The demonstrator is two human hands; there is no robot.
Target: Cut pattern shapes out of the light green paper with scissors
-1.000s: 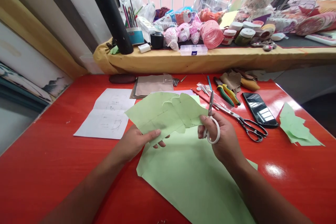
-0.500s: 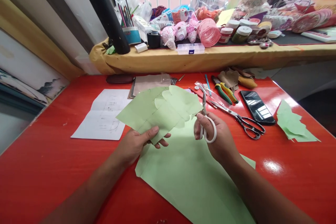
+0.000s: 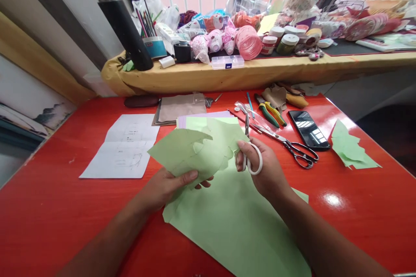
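My left hand (image 3: 169, 184) pinches the lower edge of a folded light green paper piece (image 3: 198, 149) and holds it up over the red table (image 3: 48, 207). My right hand (image 3: 264, 169) grips white-handled scissors (image 3: 250, 151), fingers through the loops, blades pointing up and away at the paper's right edge. Under both hands lies a large green paper sheet (image 3: 237, 225), flat on the table.
Large metal shears (image 3: 286, 145), pliers (image 3: 271, 114) and a black phone (image 3: 308, 130) lie to the right, with green paper scraps (image 3: 351, 149) beyond. A white drawn sheet (image 3: 125, 147) and brown paper (image 3: 182, 106) lie at left. A cluttered yellow-covered ledge (image 3: 260, 75) runs behind, bearing a black flask (image 3: 125, 30).
The green piece has been turned and drawn leftward in my left hand. My right hand and the scissors have shifted slightly left with it, staying at the paper's right edge.
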